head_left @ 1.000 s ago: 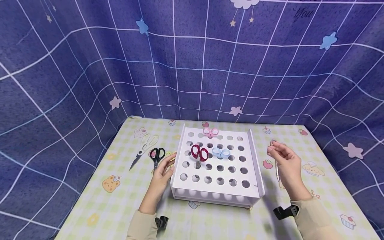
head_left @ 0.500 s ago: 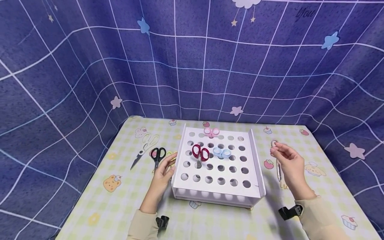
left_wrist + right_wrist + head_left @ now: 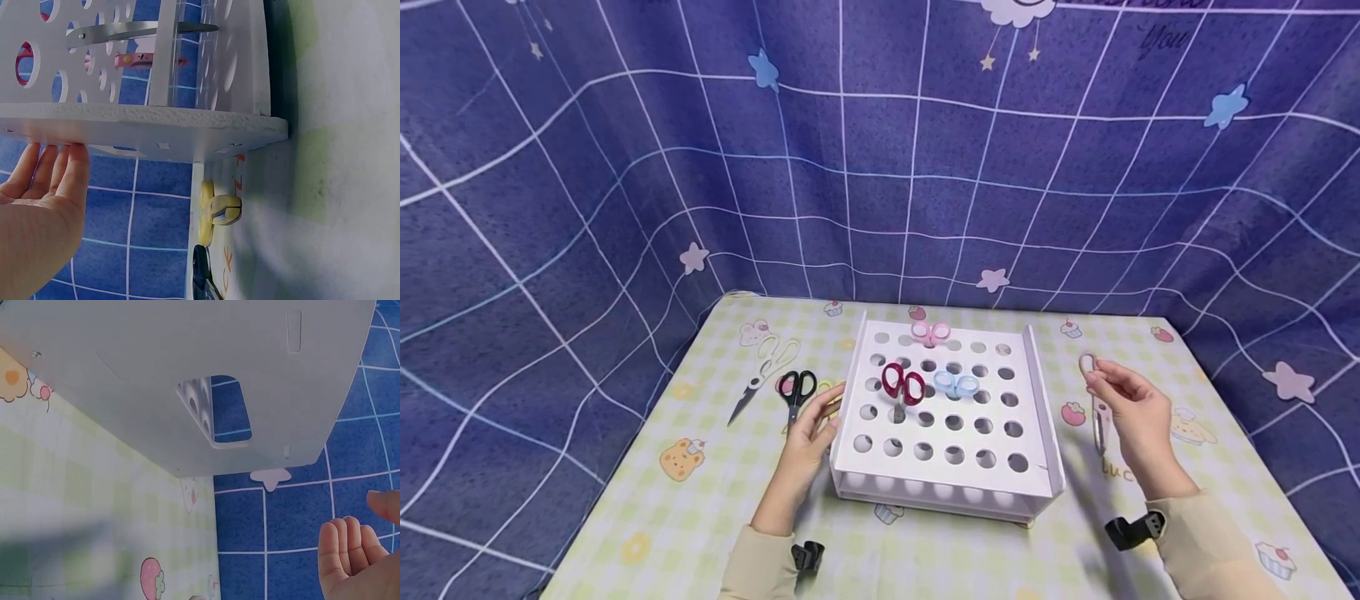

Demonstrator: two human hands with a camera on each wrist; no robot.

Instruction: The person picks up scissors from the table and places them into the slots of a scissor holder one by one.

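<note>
Beyond both hands' fingers hangs a dark blue curtain (image 3: 880, 200), and beneath them we see a worktop (image 3: 685, 533) under a green-checked cloth. Between the two sets of fingers stands a white rack (image 3: 938, 437) with rows of round holes, three pairs of scissors upright in it.

We take the step in hand to be steadying the rack on one side while attending to a loose pair on the other. Whether the right hand is reaching or letting go, we cannot tell; if that pair is wanted, the next move calls for lowering the fingers and pinching a loop.

The left hand (image 3: 807, 433) rests straight fingertips against the rack's near-left panel, gripping nothing. The right hand (image 3: 1137, 417) hovers, fingers gently bent, thumb apart from them, and the wrist view shows nothing between.

Left of and beyond the left fingers lie white-handled scissors (image 3: 767, 367); nearer those fingers are black-handled scissors (image 3: 793, 406) and, partly behind them, yellow-handled scissors (image 3: 224, 207). The pale-looped scissors (image 3: 1101, 427) appear to lie below the right fingers. In the rack, right of the left fingers, we find maroon-handled scissors (image 3: 902, 387), light-blue-handled scissors (image 3: 956, 387) and pink-handled scissors (image 3: 930, 337).
</note>
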